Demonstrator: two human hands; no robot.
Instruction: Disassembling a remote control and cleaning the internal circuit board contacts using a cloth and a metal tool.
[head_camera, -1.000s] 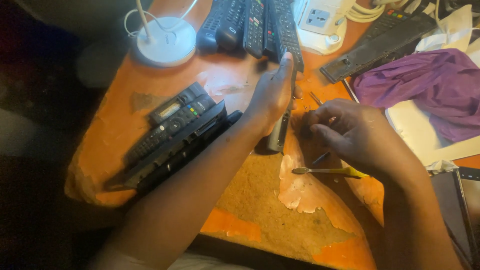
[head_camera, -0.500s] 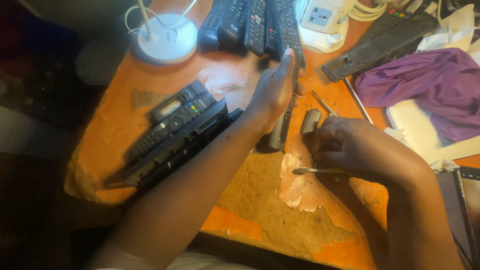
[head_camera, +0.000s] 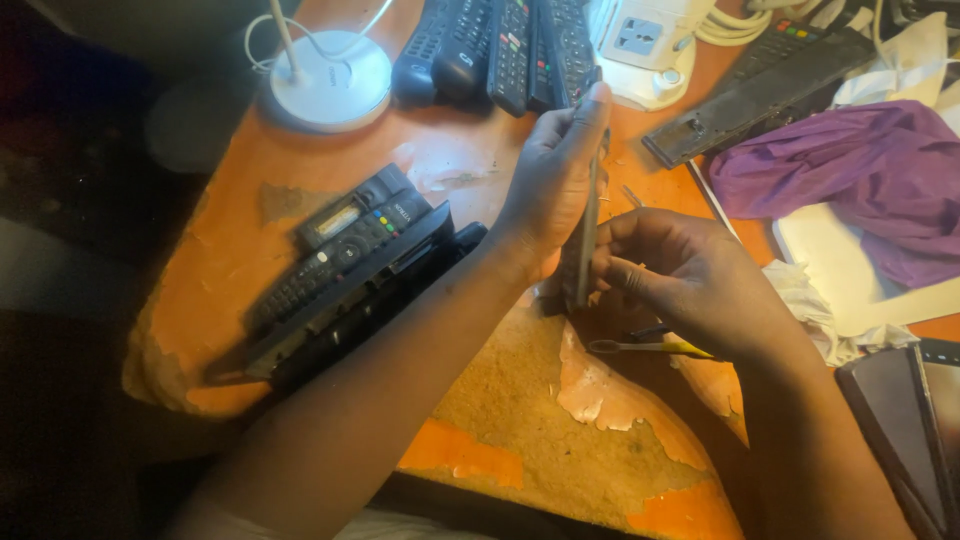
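My left hand (head_camera: 545, 185) grips remote casing (head_camera: 583, 240) upright on edge, exposing its seam; right hand (head_camera: 680, 275) fingers pinch its side

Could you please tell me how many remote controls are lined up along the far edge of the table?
4 remote controls lie side by side at the far edge, between the white lamp base and the white power strip. More may be hidden.

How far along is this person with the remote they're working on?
Seemingly midway. Already done: an opened remote shell lies bare near the purple cloth. In hand: the left hand holds a thin remote part on edge while the right hand works at its side. Left: dismantled remotes lie stacked beside the left forearm, and tweezers lie unused on the table.
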